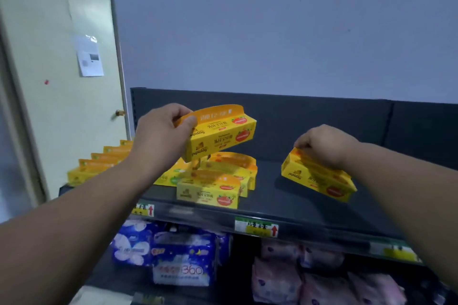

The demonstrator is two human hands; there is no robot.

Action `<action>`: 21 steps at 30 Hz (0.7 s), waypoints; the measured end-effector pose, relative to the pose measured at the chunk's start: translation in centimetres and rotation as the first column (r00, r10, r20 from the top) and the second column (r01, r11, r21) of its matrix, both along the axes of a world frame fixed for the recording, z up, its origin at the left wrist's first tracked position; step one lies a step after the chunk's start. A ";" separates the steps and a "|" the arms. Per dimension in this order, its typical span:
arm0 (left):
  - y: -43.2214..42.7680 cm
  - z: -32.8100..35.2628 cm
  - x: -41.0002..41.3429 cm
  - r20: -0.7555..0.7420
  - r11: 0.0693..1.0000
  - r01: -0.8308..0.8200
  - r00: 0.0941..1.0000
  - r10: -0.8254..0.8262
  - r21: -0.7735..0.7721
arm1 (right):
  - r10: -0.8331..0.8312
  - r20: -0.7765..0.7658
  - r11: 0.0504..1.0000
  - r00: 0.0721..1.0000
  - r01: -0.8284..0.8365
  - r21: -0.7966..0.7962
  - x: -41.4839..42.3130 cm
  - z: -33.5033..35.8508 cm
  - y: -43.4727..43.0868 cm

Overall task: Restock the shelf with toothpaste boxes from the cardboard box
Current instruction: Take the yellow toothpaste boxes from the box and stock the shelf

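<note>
Hands (pixel 161 134) (pixel 324 146) on toothpaste boxes (pixel 223 138) (pixel 319 181), long axes sideways

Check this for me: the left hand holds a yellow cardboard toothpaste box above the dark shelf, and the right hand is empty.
Wrong on the right hand: the head view shows it gripping a second yellow cardboard toothpaste box. The left hand does hold a yellow cardboard toothpaste box above the dark shelf.

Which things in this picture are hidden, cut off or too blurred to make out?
- cardboard box: outside the head view.
- row of toothpaste boxes at left: partly hidden by the left forearm.
- price label: print blurred, unreadable.
- pink packs below: cut by the bottom edge.
- toothpaste box under the right hand: top edge covered by that hand.
</note>
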State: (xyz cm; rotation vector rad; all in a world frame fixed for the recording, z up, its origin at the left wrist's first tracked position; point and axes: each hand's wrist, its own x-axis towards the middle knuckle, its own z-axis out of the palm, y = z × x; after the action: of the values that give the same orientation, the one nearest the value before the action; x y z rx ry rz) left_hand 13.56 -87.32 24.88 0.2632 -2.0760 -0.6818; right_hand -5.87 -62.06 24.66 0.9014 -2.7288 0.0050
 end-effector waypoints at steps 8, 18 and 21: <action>-5.0 -0.9 -3.4 0.016 0.996 -0.088 0.996 0.088 0.026 | 0.085 -0.082 0.994 0.993 -0.079 0.072 -6.1 -1.1 -7.8; -8.6 -2.2 -9.6 0.026 0.984 -0.170 0.985 0.169 0.051 | 0.145 -0.044 0.976 0.988 -0.136 0.172 -13.3 -2.0 -16.4; -9.8 -2.8 -10.6 0.044 0.982 -0.169 0.985 0.166 0.082 | 0.163 0.031 0.979 0.986 -0.165 0.121 -14.5 -3.4 -19.0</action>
State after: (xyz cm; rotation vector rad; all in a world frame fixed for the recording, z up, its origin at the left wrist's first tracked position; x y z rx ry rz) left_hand 2.99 -97.17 22.03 0.4967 -2.0350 -0.6680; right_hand -20.40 -81.11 21.23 1.1653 -2.6894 -0.1243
